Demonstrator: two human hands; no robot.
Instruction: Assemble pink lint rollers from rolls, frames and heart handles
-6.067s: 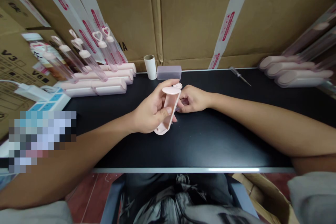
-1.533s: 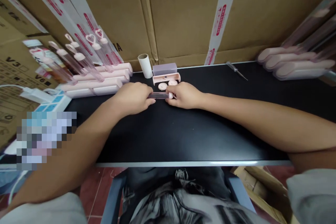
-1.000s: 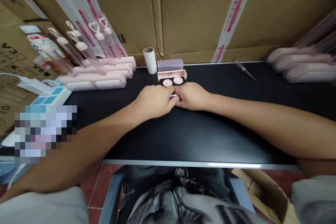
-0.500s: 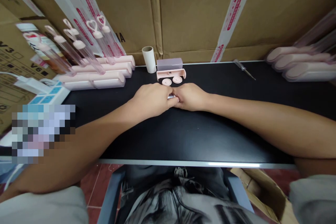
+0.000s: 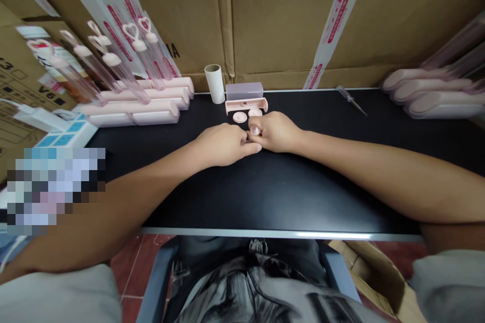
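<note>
My left hand [image 5: 226, 145] and my right hand [image 5: 278, 132] meet above the black table [image 5: 242, 197], fingertips touching. Both have their fingers closed. What lies between the fingers is mostly hidden; only a small dark sliver shows there. Just behind the hands rest two small pink discs, the left one [image 5: 239, 117] in full view and the right one [image 5: 255, 112] partly covered by my right hand. Beyond them lies a pink open holder [image 5: 246, 106], with a translucent purplish block [image 5: 244, 91] behind it.
A white tube [image 5: 214, 84] stands left of the block. Pink cases [image 5: 140, 112] with clear heart-topped tubes are at the left, near a power strip [image 5: 66, 131]. A screwdriver [image 5: 351, 100] and more pink cases [image 5: 435, 104] lie right. Cardboard [image 5: 273, 20] rises behind.
My right hand has turned and risen slightly, its thumb now raised beside the right disc. The shiny piece seen between the hands is now mostly hidden. The view has shifted slightly.
</note>
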